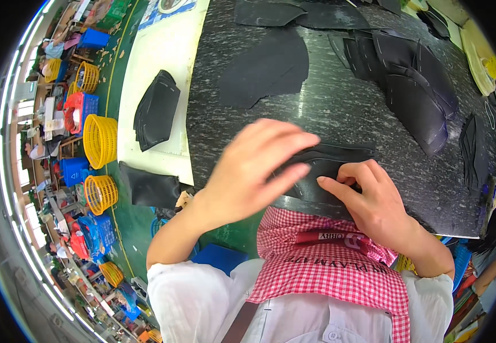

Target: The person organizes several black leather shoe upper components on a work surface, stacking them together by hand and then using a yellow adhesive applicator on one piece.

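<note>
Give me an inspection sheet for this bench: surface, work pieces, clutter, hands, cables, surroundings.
Surface: dark speckled table; white board at its left edge.
Job's things: black cut piece at the near edge, under both hands.
Clutter: black pieces fanned at right, one large piece in the middle, a stack on the white board.
Hands: left hand flat on the piece, fingers spread; right hand pinching its edge.
Cables: nothing seen.
Surroundings: yellow baskets and blue crates on a green floor at left; red checked apron below.
</note>
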Motion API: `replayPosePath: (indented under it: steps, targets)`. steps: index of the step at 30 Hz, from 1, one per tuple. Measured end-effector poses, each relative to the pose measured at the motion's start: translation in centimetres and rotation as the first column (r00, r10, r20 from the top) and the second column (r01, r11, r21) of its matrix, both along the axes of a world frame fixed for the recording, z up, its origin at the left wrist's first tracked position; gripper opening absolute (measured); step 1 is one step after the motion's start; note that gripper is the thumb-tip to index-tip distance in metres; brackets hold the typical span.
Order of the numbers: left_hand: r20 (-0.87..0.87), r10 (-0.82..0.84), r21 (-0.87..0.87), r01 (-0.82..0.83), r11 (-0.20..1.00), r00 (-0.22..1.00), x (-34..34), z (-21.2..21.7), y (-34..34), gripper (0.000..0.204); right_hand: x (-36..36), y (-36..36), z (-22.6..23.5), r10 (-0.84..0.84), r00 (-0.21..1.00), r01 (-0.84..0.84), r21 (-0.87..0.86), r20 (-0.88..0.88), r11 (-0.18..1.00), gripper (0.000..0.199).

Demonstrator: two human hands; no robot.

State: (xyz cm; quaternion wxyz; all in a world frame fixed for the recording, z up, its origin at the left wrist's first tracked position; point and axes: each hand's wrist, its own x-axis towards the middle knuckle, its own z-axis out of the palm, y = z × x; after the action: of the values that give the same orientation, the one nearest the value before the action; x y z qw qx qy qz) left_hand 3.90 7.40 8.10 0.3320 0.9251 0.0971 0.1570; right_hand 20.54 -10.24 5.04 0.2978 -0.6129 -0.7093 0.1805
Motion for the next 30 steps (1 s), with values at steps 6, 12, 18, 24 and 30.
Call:
replayPosePath:
  steps: [6, 12, 18, 24, 30]
  targets:
    - [-0.151, -0.112, -0.077, 0.101, 0.992, 0.982, 1.4, -1.6, 0.0, 0.055, 0.0, -0.3, 0.4, -0.056, 0.998, 0.055, -0.014, -0.033, 0.998, 0.041]
    - [-0.11, -0.152, -0.03, 0.15, 0.988, 0.982, 0.7, -1.8, 0.2, 0.05, 5.6, -1.6, 2.3, -0.496, 0.848, 0.511, 0.044, -0.188, 0.858, 0.024]
    - [-0.138, -0.148, -0.019, 0.147, 0.989, 0.979, 1.0, -1.3, -0.2, 0.037, 4.5, -1.9, 1.6, -0.12, 0.971, 0.108, -0.068, -0.205, 0.992, 0.055]
    - [0.051, -0.157, 0.108, 0.151, 0.983, 0.986, 0.3, -1.5, -1.9, 0.028, 3.6, -2.7, 1.5, -0.183, 0.952, 0.185, -0.015, -0.245, 0.983, 0.065]
    - [0.137, -0.47, 0.47, 0.36, 0.806, 0.872, -1.3, 1.9, -7.4, 0.015, 4.2, -6.2, 2.1, -0.342, 0.861, 0.307, -0.152, -0.376, 0.94, 0.048]
